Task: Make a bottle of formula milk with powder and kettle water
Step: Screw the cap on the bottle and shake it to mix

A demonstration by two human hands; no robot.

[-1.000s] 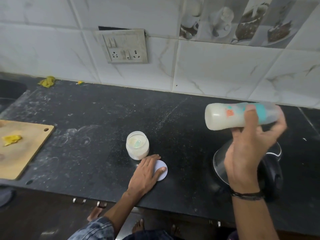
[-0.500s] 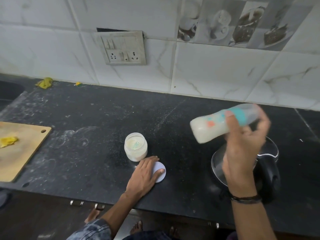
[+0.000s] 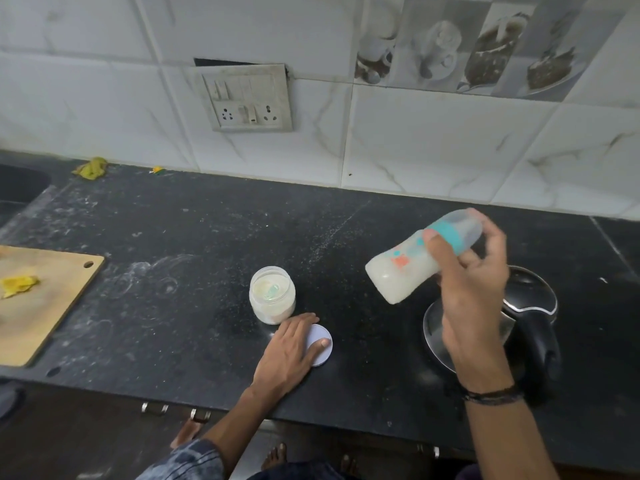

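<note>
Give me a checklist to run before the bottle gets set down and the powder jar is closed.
1. Bottle gripped by the right hand: ok, fingers wrap its teal collar end.
2. Bottle cap on: ok, a clear cap covers the top.
3. Milk mixed, no lumps: cannot tell, the contents look evenly white but the picture is blurred.
4. Powder jar upright: ok, standing on the counter, open.
5. Jar lid within reach: ok, flat beside the jar under the left hand.
6. Landing spot free: ok, bare counter lies between the jar and the kettle.
</note>
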